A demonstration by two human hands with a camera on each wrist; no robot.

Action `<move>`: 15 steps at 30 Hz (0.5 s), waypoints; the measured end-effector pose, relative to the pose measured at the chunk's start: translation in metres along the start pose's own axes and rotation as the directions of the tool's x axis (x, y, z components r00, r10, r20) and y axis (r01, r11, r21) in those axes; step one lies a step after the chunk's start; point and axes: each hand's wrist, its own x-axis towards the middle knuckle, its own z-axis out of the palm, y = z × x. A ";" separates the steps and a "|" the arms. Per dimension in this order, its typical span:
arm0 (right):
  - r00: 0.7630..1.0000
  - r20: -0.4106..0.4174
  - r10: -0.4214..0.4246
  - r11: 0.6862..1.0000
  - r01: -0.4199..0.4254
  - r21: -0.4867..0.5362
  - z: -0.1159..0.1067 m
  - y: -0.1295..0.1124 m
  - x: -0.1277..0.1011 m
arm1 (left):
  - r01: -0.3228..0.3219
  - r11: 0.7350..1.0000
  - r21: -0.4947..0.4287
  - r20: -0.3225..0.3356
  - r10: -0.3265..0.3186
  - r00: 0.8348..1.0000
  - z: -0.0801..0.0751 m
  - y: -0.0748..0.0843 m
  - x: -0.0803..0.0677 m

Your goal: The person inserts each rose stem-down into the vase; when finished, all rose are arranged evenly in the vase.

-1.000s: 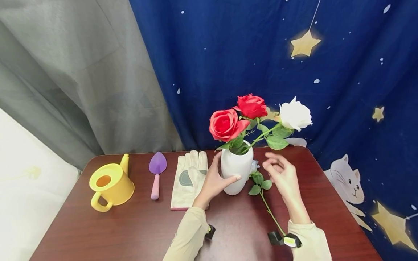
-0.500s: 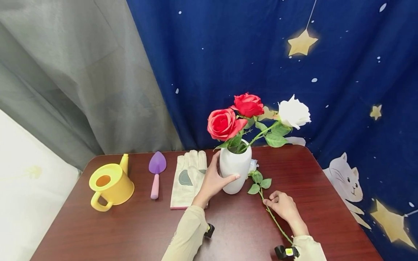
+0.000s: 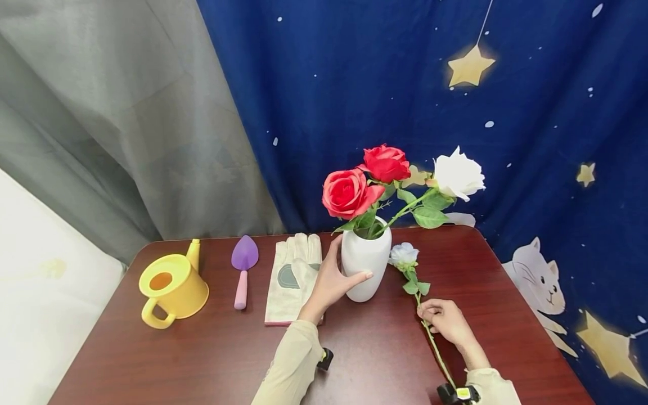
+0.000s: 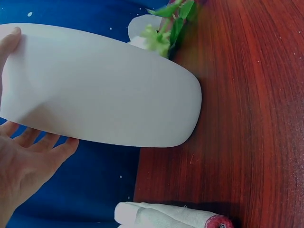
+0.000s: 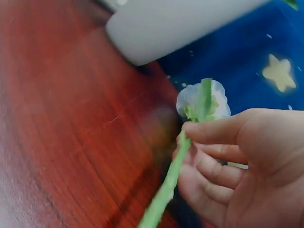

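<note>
My right hand (image 3: 445,320) now pinches pale-blue fake rose stem (image 3: 431,340), bloom shifted right; left hand (image 3: 331,281) still grips white ceramic vase (image 3: 365,264). Wrist cam: pinch close-up.

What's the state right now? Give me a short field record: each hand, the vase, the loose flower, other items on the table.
left hand: wrapped round the side of the white vase
right hand: pinches the stem of the pale blue flower
white vase: upright on the table, holds two red roses and a white rose
pale blue flower: bloom right of the vase
other items: yellow watering can, purple trowel, gardening glove, all left of the vase
</note>
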 end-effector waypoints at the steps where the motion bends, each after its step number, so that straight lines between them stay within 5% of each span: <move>1: 1.000 0.010 0.017 0.997 -0.017 0.075 -0.003 0.001 -0.001 | 0.000 1.000 -0.002 0.000 0.000 1.000 0.000 0.000 0.000; 4: 0.995 0.043 0.086 0.951 -0.095 0.296 -0.007 0.004 -0.005 | 0.001 1.000 -0.003 -0.006 -0.001 1.000 0.000 0.001 0.000; 8: 0.988 0.056 0.141 0.831 -0.148 0.536 -0.006 0.003 -0.009 | 0.001 1.000 -0.002 -0.009 -0.001 1.000 0.001 0.002 0.000; 11: 0.992 0.030 0.120 0.760 -0.111 0.640 -0.004 0.002 -0.011 | 0.000 1.000 -0.001 -0.009 0.000 1.000 0.001 0.002 0.000; 15: 0.996 -0.047 0.074 0.727 -0.022 0.687 -0.003 -0.001 -0.014 | -0.005 1.000 -0.004 -0.007 0.005 1.000 0.001 0.002 0.000</move>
